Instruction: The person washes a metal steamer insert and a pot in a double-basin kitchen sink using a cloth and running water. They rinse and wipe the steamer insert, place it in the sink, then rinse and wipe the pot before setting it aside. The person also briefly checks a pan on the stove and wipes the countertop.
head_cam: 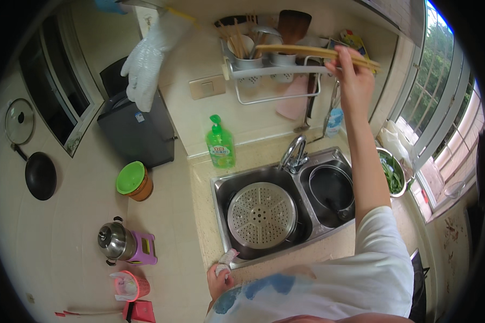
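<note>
My right hand (351, 76) is raised in front of the wall rack, its fingers gripping a long wooden utensil (303, 49). Whether that is chopsticks or tongs I cannot tell. Down at the near left corner of the sink, my left hand (219, 282) holds a crumpled whitish cloth (226, 260). A round perforated metal steamer tray (262, 226) lies in the left basin of the steel double sink (307, 202). A dark round pan (329, 189) sits in the right basin, partly hidden by my right forearm. Behind the basins stands the chrome faucet (295, 151).
The wall rack (275, 72) holds cups of chopsticks and utensils. A green soap bottle (220, 149) stands behind the left basin. To the right is a bowl of green leaves (393, 173). A white glove (145, 68) hangs at upper left. A pot (117, 240) stands on a purple stool (145, 248).
</note>
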Demonstrator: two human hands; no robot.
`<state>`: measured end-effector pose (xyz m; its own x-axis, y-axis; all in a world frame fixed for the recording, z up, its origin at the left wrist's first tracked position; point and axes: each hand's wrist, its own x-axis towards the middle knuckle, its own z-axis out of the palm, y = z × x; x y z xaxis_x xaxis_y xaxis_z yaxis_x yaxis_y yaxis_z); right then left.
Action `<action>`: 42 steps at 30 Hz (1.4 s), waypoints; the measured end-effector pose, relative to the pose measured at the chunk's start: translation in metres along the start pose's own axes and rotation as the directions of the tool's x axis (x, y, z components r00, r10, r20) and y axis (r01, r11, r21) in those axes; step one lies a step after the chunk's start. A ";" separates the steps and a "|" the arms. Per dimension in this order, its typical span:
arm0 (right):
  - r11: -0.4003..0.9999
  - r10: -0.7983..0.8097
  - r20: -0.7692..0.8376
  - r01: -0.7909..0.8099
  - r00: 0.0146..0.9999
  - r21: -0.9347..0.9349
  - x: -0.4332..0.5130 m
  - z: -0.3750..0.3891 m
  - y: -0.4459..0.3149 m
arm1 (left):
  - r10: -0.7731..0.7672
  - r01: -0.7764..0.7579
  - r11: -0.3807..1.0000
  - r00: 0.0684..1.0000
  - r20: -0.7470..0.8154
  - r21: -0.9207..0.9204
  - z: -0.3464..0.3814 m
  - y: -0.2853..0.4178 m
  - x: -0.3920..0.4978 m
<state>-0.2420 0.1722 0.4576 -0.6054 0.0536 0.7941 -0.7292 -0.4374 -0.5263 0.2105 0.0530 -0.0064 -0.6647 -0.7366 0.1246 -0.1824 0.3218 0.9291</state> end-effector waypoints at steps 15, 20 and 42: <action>0.727 -0.371 0.285 0.467 0.884 -0.504 0.073 0.095 0.059 | 0.427 -0.366 0.820 0.903 -0.044 0.441 -0.002 0.042 0.006; 0.827 -0.169 0.305 0.303 0.937 -0.474 0.051 0.106 0.086 | 0.431 -0.363 0.814 0.901 -0.054 0.453 -0.001 0.042 0.007; 0.849 0.152 0.442 0.112 0.884 -0.516 -0.075 0.024 0.092 | 0.376 -0.313 0.828 0.925 -0.047 0.465 0.000 0.043 0.006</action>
<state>-0.2556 0.1060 0.3566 -0.5048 -0.4155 0.7567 -0.8518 0.0978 -0.5146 0.1986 0.0622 0.0344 -0.6499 -0.5886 0.4808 -0.2797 0.7735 0.5688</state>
